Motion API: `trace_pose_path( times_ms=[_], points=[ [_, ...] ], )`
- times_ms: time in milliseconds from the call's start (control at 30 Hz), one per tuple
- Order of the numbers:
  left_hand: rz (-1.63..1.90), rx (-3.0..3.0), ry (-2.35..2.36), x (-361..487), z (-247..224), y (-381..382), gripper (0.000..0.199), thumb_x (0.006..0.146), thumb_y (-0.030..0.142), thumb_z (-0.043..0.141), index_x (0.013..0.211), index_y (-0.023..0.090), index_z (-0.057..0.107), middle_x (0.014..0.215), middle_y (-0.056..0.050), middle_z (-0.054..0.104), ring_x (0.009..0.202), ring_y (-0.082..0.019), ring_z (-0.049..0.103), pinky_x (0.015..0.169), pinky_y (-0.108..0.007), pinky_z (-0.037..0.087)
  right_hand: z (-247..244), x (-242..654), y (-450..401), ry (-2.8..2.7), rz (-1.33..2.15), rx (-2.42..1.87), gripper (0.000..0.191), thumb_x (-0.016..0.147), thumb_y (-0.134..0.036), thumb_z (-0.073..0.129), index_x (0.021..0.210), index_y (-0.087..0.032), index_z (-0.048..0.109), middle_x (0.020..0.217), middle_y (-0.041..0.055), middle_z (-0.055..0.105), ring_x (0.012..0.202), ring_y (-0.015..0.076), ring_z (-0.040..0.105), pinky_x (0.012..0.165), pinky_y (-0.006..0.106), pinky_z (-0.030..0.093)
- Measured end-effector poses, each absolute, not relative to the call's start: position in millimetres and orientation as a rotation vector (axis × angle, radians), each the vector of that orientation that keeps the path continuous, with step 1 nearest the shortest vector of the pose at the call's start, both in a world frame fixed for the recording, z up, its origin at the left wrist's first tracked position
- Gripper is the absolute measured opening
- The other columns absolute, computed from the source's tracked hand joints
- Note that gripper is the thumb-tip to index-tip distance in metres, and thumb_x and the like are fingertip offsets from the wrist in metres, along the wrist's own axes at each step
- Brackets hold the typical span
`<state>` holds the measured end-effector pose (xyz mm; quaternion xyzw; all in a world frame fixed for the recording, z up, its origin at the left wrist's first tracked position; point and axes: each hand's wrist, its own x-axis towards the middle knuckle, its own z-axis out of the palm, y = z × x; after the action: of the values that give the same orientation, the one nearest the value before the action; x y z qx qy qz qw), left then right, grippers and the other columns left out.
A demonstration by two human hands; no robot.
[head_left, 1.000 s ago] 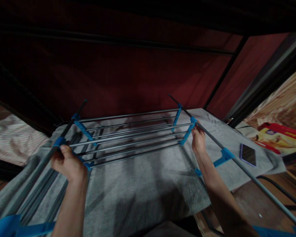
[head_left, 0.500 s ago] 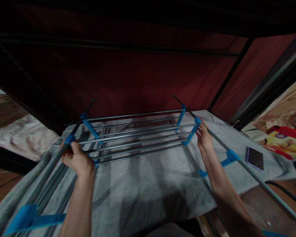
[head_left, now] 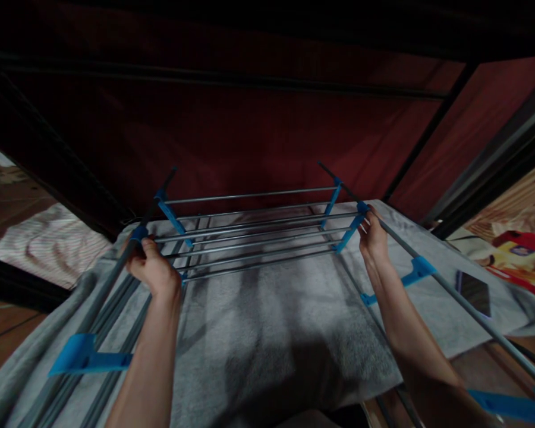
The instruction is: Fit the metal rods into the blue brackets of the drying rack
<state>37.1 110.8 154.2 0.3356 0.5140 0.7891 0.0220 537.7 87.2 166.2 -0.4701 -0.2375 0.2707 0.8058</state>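
A rack frame of grey metal tubes (head_left: 249, 195) with blue plastic connectors lies across a grey cloth. My left hand (head_left: 156, 270) is closed round its left long pole, at a blue connector (head_left: 139, 232). At the matching blue connector (head_left: 362, 207) on the right pole, my right hand (head_left: 374, 235) grips the pole, thumb and fingers partly hidden behind it. Several crossbars join the two sides between my hands. Nearer to me, another blue connector (head_left: 82, 353) sits on the left pole and one (head_left: 421, 268) on the right pole.
The grey towel-like cloth (head_left: 271, 333) covers the surface below. Several loose grey tubes (head_left: 116, 315) lie at the left. A phone (head_left: 475, 292) rests at the right, near a red and yellow package (head_left: 517, 252). A dark red panel (head_left: 249, 137) stands behind the rack.
Both hands and the rack have shifted slightly up and away from me, its far crossbar now higher against the red panel. The view has also moved a little. Both grips stay the same.
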Motion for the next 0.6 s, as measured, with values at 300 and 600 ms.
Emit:
trace_pose_path(
  times_ms=[300, 600],
  points=[
    [2.411, 1.048, 1.579, 39.5, 143.2, 126.7, 0.020, 0.092, 0.016, 0.056, 0.110, 0.006, 0.059, 0.109, -0.008, 0.065, 0.101, -0.014, 0.061, 0.104, -0.034, 0.046, 154.4, 538.5, 102.9, -0.506, 0.587, -1.032, 0.038, 0.068, -0.042, 0.071, 0.102, -0.024, 0.069, 0.104, -0.0034, 0.067, 0.094, 0.0125, 0.058, 0.074, 0.021, 0.041],
    [2.353, 1.082, 1.664, 39.9, 141.4, 132.4, 0.014, 0.091, 0.025, 0.054, 0.098, 0.014, 0.059, 0.112, -0.008, 0.067, 0.107, -0.019, 0.063, 0.107, -0.038, 0.047, 146.8, 541.8, 113.3, -0.558, 0.557, -1.105, 0.042, 0.072, -0.046, 0.068, 0.108, -0.025, 0.068, 0.106, -0.0024, 0.067, 0.094, 0.0137, 0.060, 0.074, 0.023, 0.043]
  ],
)
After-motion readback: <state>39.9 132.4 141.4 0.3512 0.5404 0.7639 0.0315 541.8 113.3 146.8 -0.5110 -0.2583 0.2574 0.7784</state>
